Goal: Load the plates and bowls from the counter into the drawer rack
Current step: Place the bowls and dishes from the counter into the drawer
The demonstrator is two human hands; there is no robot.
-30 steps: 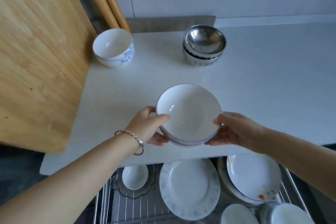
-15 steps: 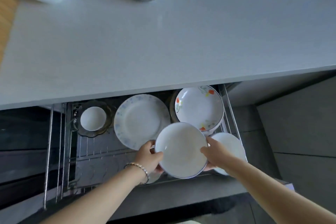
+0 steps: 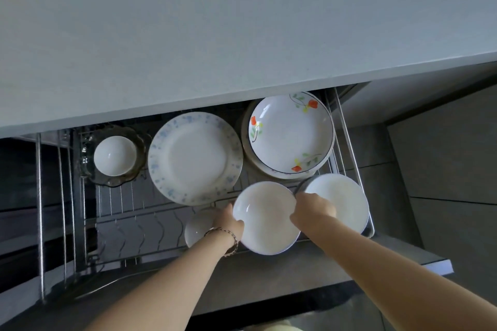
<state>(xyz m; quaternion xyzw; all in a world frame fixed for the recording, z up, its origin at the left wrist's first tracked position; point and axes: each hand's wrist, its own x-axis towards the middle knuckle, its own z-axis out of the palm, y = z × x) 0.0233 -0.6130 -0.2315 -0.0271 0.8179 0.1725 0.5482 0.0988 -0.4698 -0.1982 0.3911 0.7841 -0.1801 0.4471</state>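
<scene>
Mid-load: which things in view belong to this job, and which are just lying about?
Job: held bowl, gripped at its rim by left hand and right hand; rack.

Lying about: blue plate, floral plate, small bowl on glass dish, right bowl, low dish, all already in the rack; bracelet.

Open rack [image 3: 126, 226] left (plates [image 3: 195, 158] crowd right).

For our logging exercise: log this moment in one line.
step: load white bowl into drawer rack | left hand: holds bowl rim | right hand: holds opposite rim | bowl: over rack front, not released
</scene>
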